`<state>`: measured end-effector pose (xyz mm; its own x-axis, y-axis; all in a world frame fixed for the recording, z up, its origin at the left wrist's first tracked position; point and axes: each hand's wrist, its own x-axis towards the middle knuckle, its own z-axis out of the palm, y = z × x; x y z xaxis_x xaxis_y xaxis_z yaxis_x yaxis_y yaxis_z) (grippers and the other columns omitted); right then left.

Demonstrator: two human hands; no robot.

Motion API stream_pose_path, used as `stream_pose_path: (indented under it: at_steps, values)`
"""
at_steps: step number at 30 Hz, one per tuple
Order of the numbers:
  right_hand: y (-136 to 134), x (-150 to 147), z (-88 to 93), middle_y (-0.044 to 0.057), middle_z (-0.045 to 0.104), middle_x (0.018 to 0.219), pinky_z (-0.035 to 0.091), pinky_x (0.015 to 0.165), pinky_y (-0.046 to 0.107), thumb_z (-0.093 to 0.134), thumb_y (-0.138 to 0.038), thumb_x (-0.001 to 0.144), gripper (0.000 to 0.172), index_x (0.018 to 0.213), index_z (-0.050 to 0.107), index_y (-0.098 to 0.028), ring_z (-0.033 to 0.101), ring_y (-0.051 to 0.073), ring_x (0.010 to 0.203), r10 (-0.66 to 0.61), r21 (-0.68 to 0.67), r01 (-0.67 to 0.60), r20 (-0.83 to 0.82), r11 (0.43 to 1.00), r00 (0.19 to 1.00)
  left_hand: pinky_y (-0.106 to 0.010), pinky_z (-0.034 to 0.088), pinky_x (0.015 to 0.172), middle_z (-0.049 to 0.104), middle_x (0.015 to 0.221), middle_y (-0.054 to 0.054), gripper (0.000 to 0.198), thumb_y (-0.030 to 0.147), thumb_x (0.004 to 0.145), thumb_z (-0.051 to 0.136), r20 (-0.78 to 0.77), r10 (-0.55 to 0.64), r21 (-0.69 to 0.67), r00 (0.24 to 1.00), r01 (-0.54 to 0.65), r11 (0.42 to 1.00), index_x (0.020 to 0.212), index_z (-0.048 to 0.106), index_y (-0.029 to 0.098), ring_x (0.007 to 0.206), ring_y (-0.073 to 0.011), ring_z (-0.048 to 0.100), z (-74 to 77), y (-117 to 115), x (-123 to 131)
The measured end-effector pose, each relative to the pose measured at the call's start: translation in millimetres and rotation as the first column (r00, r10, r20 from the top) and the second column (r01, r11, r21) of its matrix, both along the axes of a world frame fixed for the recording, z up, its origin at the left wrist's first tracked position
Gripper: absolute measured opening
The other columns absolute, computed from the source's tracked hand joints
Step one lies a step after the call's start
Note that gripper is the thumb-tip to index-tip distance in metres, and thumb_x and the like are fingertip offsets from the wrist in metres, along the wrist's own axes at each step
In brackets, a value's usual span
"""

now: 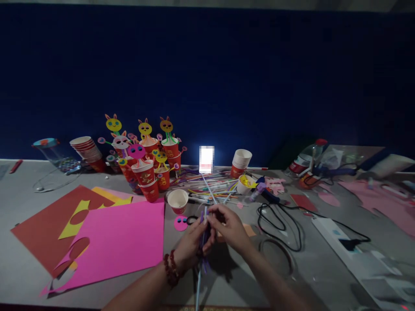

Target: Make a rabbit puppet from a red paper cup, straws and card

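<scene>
My left hand [191, 242], with a dark red bead bracelet [170, 268] at its wrist, is closed around a small bundle of purple pipe cleaners [205, 265]. A long pale pipe cleaner [198, 289] runs down from the bundle towards the table's front edge. At the top of the bundle, my right hand [231, 229] has thumb and forefinger pinched, and a pale strand [210, 190] rises from its fingers. The exact grip is partly hidden. Just beyond my left hand lie a pink paper face [180, 223] and black-handled scissors [192, 220], beside a paper cup [177, 201].
Red paper cups with paper animal figures [142, 168] stand back left, near coloured sheets [126, 242]. Loose pipe cleaners [202, 185] and stacked cups [241, 162] are behind my hands. To the right lie a black cable [298, 229], tape roll [275, 255], bottle [304, 160] and power strip [340, 246].
</scene>
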<state>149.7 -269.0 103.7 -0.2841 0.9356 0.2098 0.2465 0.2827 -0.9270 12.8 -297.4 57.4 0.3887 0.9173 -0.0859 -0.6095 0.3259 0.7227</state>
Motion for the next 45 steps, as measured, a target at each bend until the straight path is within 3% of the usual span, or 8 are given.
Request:
stream_pose_path:
  at_steps: [4, 10, 15, 21, 26, 32, 39, 45]
  values:
    - [5, -5, -16.3, -0.005, 0.054, 0.056, 0.042, 0.042, 0.022, 0.062, -0.043, 0.086, 0.024, 0.081, 0.060, -0.019, 0.057, 0.012, 0.042, 0.091, -0.194, -0.132, -0.209, 0.972, 0.974, -0.015, 0.027, 0.032, 0.048, 0.047, 0.005, 0.037, 0.046, 0.090, 0.054, -0.048, -0.038, 0.005, 0.998, 0.039, 0.999, 0.077, 0.059, 0.012, 0.032, -0.0037, 0.031, 2.6, -2, -1]
    - [2, -3, -24.2, -0.005, 0.052, 0.070, 0.040, 0.033, 0.018, 0.070, -0.042, 0.081, 0.026, 0.077, 0.063, -0.018, 0.057, 0.008, 0.037, 0.034, -0.279, -0.143, -0.364, 0.950, 0.931, -0.014, 0.027, 0.034, 0.054, 0.054, 0.002, 0.032, 0.045, 0.090, 0.055, -0.046, -0.079, -0.003, 0.996, 0.079, 0.997, 0.083, 0.058, 0.013, 0.035, -0.0041, 0.036, 6.9, -3, -4]
    - [4, -3, -24.9, -0.004, 0.054, 0.071, 0.041, 0.033, 0.019, 0.071, -0.043, 0.080, 0.025, 0.078, 0.066, -0.018, 0.055, 0.007, 0.036, 0.038, -0.261, -0.136, -0.348, 0.956, 0.937, -0.014, 0.023, 0.031, 0.056, 0.055, 0.001, 0.037, 0.046, 0.092, 0.050, 0.037, -0.132, -0.009, 0.991, 0.133, 0.991, 0.082, 0.058, 0.012, 0.032, -0.0034, 0.034, 3.4, -2, -3]
    - [6, -3, -21.7, -0.005, 0.055, 0.060, 0.047, 0.047, 0.021, 0.075, -0.045, 0.075, 0.029, 0.072, 0.064, -0.018, 0.054, 0.009, 0.046, 0.062, -0.224, -0.135, -0.307, 0.965, 0.950, -0.015, 0.027, 0.030, 0.065, 0.062, -0.005, 0.038, 0.046, 0.096, 0.042, 0.151, -0.188, -0.008, 0.971, 0.191, 0.982, 0.085, 0.057, 0.013, 0.031, -0.0047, 0.038, -6.3, -5, 0]
    - [4, -2, -22.3, -0.006, 0.055, 0.057, 0.042, 0.041, 0.018, 0.079, -0.046, 0.069, 0.036, 0.072, 0.056, -0.018, 0.051, 0.007, 0.041, 0.031, -0.346, -0.161, -0.351, 0.924, 0.936, -0.016, 0.032, 0.034, 0.063, 0.061, -0.003, 0.032, 0.039, 0.094, 0.050, 0.100, -0.219, 0.034, 0.970, 0.217, 0.976, 0.081, 0.058, 0.011, 0.032, -0.0036, 0.039, -1.6, -7, 1]
    - [2, -1, -29.1, -0.008, 0.049, 0.050, 0.036, 0.035, 0.018, 0.074, -0.048, 0.074, 0.036, 0.073, 0.054, -0.019, 0.048, 0.008, 0.034, 0.017, -0.369, -0.148, -0.337, 0.918, 0.942, -0.017, 0.030, 0.032, 0.065, 0.062, -0.005, 0.033, 0.041, 0.094, 0.048, 0.106, -0.193, -0.002, 0.975, 0.194, 0.981, 0.085, 0.060, 0.011, 0.030, -0.0044, 0.038, -2.4, -7, 4]
    - [4, -1, -27.5, -0.006, 0.051, 0.054, 0.043, 0.050, 0.021, 0.072, -0.048, 0.077, 0.034, 0.067, 0.061, -0.018, 0.046, 0.007, 0.042, 0.053, -0.308, -0.153, -0.312, 0.939, 0.949, -0.015, 0.029, 0.030, 0.065, 0.059, -0.005, 0.033, 0.041, 0.095, 0.047, 0.151, -0.219, -0.007, 0.964, 0.222, 0.975, 0.086, 0.059, 0.011, 0.029, -0.0043, 0.038, -8.8, -6, 5]
    - [5, 1, -31.1, -0.004, 0.054, 0.055, 0.039, 0.045, 0.021, 0.072, -0.053, 0.075, 0.037, 0.069, 0.068, -0.016, 0.051, 0.009, 0.044, 0.080, -0.358, -0.158, -0.225, 0.920, 0.971, -0.018, 0.046, 0.038, 0.068, 0.062, -0.006, 0.030, 0.039, 0.090, 0.058, 0.137, -0.199, -0.039, 0.970, 0.206, 0.978, 0.081, 0.059, 0.011, 0.038, -0.0108, 0.058, -8.8, -7, 6]
